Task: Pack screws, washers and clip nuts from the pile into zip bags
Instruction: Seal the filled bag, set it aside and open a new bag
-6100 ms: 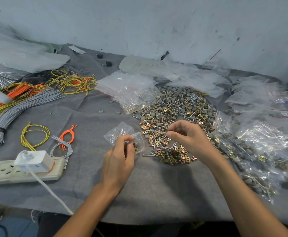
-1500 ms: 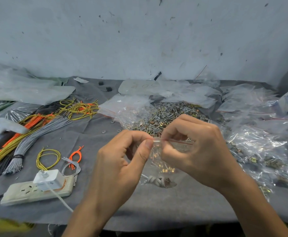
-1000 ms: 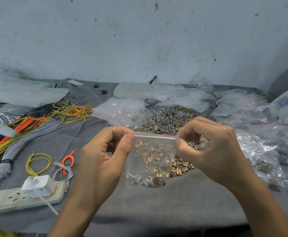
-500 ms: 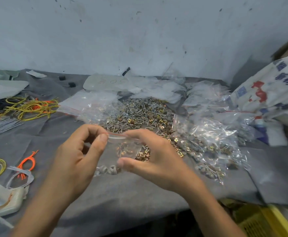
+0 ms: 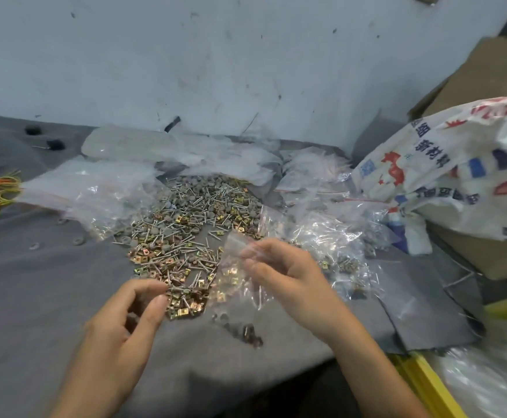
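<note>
**Holding a Part-Filled Zip Bag at the Pile's Near Edge**

The zip bag (image 5: 234, 276) is small, clear and blurred by motion. Brass-coloured clip nuts show through its middle, and dark round washers sag in its bottom corner, low over the grey cloth (image 5: 50, 297). The pile (image 5: 186, 224) of screws, washers and clip nuts spreads behind it.

Left of the pile the cloth lies bare apart from a few stray washers. Right of the pile, filled bags (image 5: 339, 245) crowd close, with a printed woven sack (image 5: 457, 176) slumped beyond them. Behind the pile, empty bags (image 5: 110, 191) lie up to the wall (image 5: 246, 55). In front of the pile the cloth runs to the table's front edge, where a yellow crate (image 5: 427, 384) shows below.

The right hand (image 5: 288, 282) pinches the bag's upper part between thumb and fingers. The bag hangs from that pinch, overlapping the pile's near-right edge. The left hand (image 5: 122, 324) hovers at the pile's near-left edge, apart from the bag. Its fingers are loosely curled, thumb and forefinger close together, with nothing seen between them.
</note>
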A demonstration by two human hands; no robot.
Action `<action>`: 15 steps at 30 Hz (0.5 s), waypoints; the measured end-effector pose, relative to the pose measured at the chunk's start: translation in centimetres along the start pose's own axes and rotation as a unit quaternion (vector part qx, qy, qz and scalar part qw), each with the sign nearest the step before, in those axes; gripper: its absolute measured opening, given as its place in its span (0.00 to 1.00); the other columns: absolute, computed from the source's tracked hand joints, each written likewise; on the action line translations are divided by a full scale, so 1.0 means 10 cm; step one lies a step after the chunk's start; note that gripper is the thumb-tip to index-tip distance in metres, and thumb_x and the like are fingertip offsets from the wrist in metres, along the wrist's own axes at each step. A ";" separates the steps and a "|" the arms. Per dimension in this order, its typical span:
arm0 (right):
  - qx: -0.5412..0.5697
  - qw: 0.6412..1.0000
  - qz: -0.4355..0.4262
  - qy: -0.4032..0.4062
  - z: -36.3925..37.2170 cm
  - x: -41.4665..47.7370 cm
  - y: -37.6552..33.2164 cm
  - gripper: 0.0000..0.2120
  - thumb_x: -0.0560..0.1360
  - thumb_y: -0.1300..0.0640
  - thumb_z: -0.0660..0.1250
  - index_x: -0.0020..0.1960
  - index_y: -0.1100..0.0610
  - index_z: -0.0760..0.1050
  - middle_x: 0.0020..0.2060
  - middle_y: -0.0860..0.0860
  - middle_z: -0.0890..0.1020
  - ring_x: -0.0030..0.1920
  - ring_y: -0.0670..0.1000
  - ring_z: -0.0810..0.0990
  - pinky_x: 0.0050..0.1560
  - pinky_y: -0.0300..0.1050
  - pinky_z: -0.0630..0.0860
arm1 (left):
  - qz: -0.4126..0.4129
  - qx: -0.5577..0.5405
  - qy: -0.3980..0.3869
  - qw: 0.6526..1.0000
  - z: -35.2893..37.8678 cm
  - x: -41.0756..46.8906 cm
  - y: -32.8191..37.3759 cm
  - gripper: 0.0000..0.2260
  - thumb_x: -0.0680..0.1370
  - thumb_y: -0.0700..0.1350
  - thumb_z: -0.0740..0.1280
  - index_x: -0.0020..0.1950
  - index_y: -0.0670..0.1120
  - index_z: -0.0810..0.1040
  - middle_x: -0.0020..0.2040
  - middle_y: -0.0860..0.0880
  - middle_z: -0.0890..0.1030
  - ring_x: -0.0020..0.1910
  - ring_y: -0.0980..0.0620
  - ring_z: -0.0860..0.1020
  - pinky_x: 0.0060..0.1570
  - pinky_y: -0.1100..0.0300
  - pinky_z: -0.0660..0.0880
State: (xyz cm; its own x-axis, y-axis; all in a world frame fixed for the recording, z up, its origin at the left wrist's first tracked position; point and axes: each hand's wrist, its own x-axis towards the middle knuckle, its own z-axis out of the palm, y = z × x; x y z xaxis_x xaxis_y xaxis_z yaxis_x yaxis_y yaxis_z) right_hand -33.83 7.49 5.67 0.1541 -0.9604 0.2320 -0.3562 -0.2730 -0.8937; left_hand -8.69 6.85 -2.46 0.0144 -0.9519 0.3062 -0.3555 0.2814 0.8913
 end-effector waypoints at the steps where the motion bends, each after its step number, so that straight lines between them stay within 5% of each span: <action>1: -0.004 1.000 0.008 0.022 -0.14 0.08 0.04 0.04 0.80 0.55 0.68 0.54 0.50 0.81 0.42 0.48 0.84 0.41 0.52 0.82 0.43 0.48 0.81 | -0.013 0.022 -0.006 1.000 0.01 -0.02 -0.10 0.08 0.77 0.51 0.71 0.54 0.62 0.79 0.42 0.57 0.80 0.34 0.54 0.76 0.35 0.65 0.72; 4: -0.026 0.994 0.036 0.097 -0.53 0.46 0.18 0.06 0.80 0.53 0.68 0.51 0.42 0.81 0.43 0.45 0.85 0.39 0.44 0.83 0.38 0.35 0.78 | -0.053 0.087 -0.023 0.995 0.00 -0.08 -0.35 0.11 0.77 0.46 0.71 0.50 0.63 0.79 0.42 0.59 0.80 0.35 0.57 0.76 0.35 0.69 0.70; 9: 0.065 0.964 0.150 0.211 -1.06 1.27 0.71 0.03 0.81 0.56 0.67 0.54 0.52 0.79 0.51 0.55 0.81 0.47 0.55 0.81 0.41 0.45 0.79 | -0.083 0.122 -0.020 0.989 -0.02 -0.06 -0.48 0.13 0.76 0.41 0.73 0.43 0.61 0.80 0.44 0.64 0.79 0.44 0.63 0.77 0.41 0.74 0.69; 12: 0.101 0.933 0.231 0.257 -1.19 1.54 1.01 0.04 0.82 0.57 0.66 0.54 0.57 0.75 0.47 0.55 0.78 0.40 0.53 0.78 0.41 0.48 0.79 | -0.086 0.125 -0.002 0.988 -0.02 -0.06 -0.53 0.12 0.76 0.41 0.73 0.43 0.60 0.80 0.45 0.65 0.78 0.45 0.65 0.77 0.43 0.75 0.69; 15: -0.097 0.902 0.298 0.297 -1.32 1.52 1.24 0.04 0.80 0.59 0.65 0.48 0.60 0.75 0.43 0.58 0.80 0.36 0.55 0.78 0.36 0.46 0.78 | -0.089 0.125 -0.001 0.988 0.01 -0.08 -0.58 0.12 0.76 0.42 0.73 0.42 0.60 0.79 0.44 0.66 0.78 0.42 0.65 0.77 0.42 0.75 0.69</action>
State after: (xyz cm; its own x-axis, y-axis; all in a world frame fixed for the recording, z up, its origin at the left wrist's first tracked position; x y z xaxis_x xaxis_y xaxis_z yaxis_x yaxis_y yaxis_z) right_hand -48.02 -11.21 3.20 -0.6183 -0.7842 -0.0517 -0.3756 0.3527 -0.8571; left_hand -6.73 5.94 -7.86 0.0948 -0.9839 0.1516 -0.5670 0.0718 0.8206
